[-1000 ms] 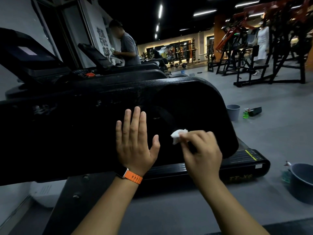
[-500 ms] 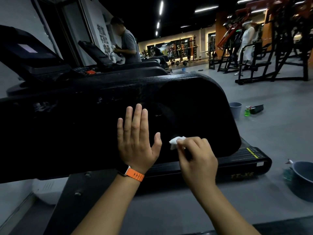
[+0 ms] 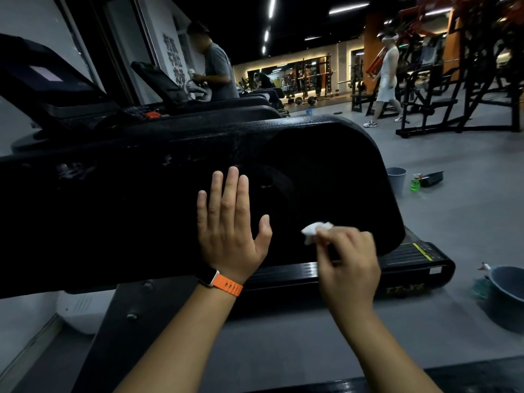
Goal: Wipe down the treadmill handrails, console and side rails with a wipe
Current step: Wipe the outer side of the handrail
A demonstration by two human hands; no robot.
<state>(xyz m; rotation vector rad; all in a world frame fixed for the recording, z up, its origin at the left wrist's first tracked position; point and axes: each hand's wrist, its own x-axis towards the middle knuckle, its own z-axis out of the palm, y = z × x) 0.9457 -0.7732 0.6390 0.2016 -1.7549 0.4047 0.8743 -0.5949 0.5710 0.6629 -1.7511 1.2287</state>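
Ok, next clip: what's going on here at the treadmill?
A person is wiping down a black treadmill in a gym. The left hand lies flat with straight fingers on the broad black side panel. The right hand pinches a small crumpled white wipe at the same panel, near its rounded end. The console sits up at the left, untouched right now.

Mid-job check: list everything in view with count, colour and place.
side panel: one, black, centre
console: one, black, upper left
wipe: one, white, against the panel's right part
bucket: one, grey, floor right
spray bottle: one, green, beside the bucket
basin: one, grey, lower right edge
person in grey: one, next treadmill
person in white: one, by the racks
watch strap: one, orange, left wrist
left hand: flat on the panel
right hand: pinches the wipe
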